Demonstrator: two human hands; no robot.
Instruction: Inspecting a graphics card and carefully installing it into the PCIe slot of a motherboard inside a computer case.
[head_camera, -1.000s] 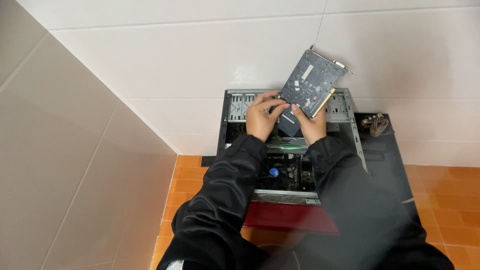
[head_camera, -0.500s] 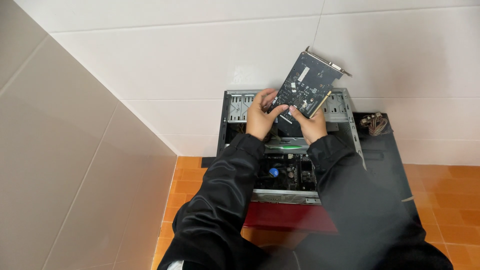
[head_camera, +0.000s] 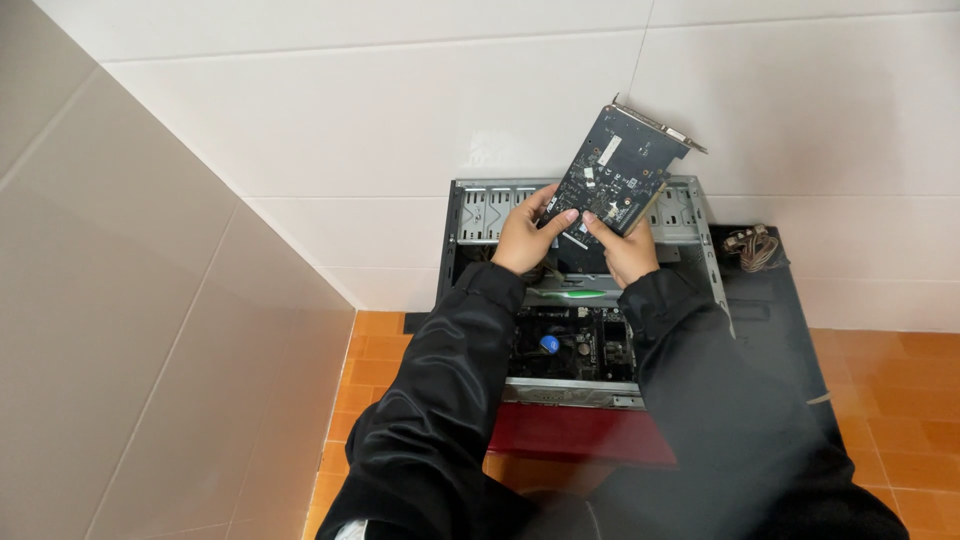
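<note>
Both hands grip black expansion card (head_camera: 620, 172), tilted, lifted clear above open PC case (head_camera: 700, 215). Left hand (head_camera: 522, 235) pinches lower left edge, right hand (head_camera: 625, 250) clamps lower edge. Metal bracket (head_camera: 662, 126) faces up toward white tiled wall (head_camera: 350, 130). Motherboard (head_camera: 575, 345) exposed below, between sleeves.

Both arms wear long black sleeves of a smooth, slightly shiny fabric, creased at the elbows, cuffs ending at the wrists. The left hand (head_camera: 522, 238) and right hand (head_camera: 626, 252) are bare, apparently without rings.
</note>
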